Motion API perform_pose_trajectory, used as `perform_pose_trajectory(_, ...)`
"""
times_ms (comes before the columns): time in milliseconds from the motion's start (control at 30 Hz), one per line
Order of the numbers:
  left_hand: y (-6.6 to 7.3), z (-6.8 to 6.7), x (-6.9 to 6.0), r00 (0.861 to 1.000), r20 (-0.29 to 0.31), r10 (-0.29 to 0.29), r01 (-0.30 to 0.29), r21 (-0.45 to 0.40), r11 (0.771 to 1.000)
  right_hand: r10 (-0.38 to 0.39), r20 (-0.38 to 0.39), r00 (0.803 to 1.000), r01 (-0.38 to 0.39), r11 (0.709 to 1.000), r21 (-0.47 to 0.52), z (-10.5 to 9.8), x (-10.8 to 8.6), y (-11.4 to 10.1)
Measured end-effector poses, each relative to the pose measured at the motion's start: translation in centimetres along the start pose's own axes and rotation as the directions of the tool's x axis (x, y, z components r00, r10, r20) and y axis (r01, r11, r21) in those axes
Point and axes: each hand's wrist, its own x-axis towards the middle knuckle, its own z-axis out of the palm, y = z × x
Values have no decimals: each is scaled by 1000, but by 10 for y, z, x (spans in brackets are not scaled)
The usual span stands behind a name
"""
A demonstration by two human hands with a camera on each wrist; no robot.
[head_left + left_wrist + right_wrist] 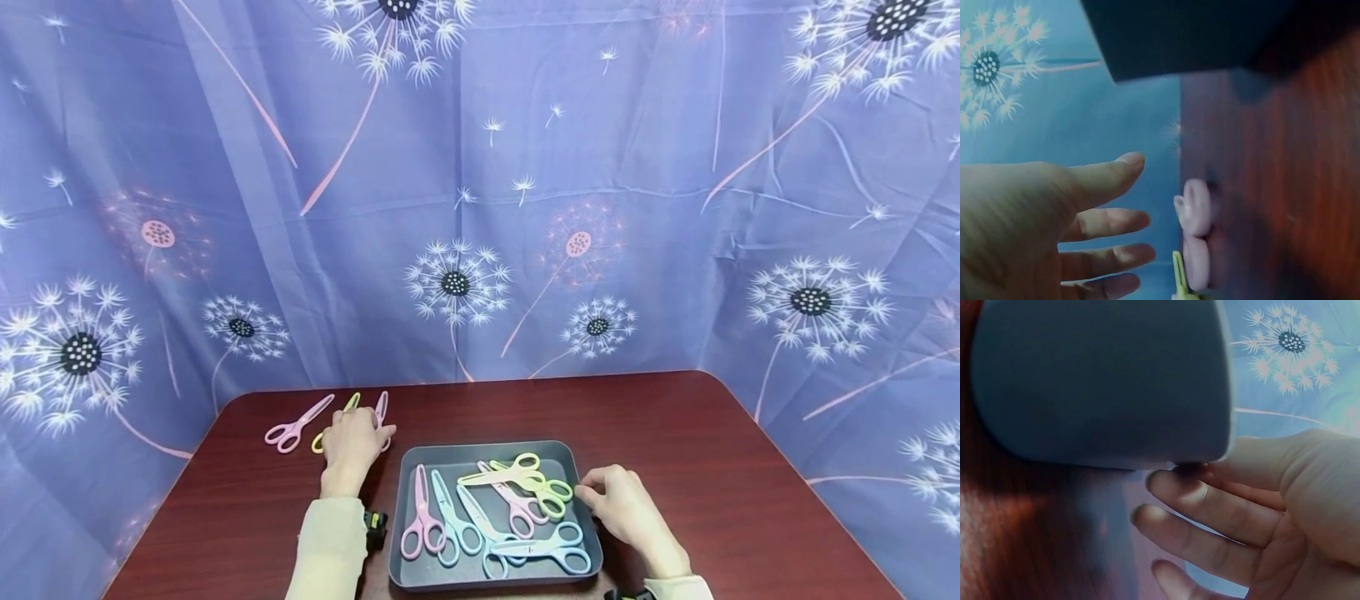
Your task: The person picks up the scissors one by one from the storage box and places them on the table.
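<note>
My left hand [351, 442] hovers over the back left of the table, fingers loosely extended and holding nothing. Partly hidden beneath it are yellow-green scissors [351, 403] and pink scissors [381, 407]; in the left wrist view pink handle loops [1196, 209] show beyond the fingertips. Another pair of pink scissors [292, 432] lies to its left. With thumb and fingers, my right hand [618, 504] pinches the right rim of a grey tray [588, 533]. In the tray lie pink scissors [422, 521], light blue scissors [453, 521] and several more, some overlapping.
The dark red wooden table [720, 467] ends at a blue curtain [525, 275] with a dandelion print, which hangs along the back and both sides. The tray stands near the front middle of the table.
</note>
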Motion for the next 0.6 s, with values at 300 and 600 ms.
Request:
perform_pose_trajectory(300, 12, -7, -4, 999, -10, 30, -30, -12, 999, -12, 1, 1000, 12, 1000, -12, -1, 1, 1)
perform_pose_trajectory(600, 16, -9, -6, 999, -17, 30, -31, -28, 999, 21, 17, 1000, -22, 1000, 15, 1, 2, 2)
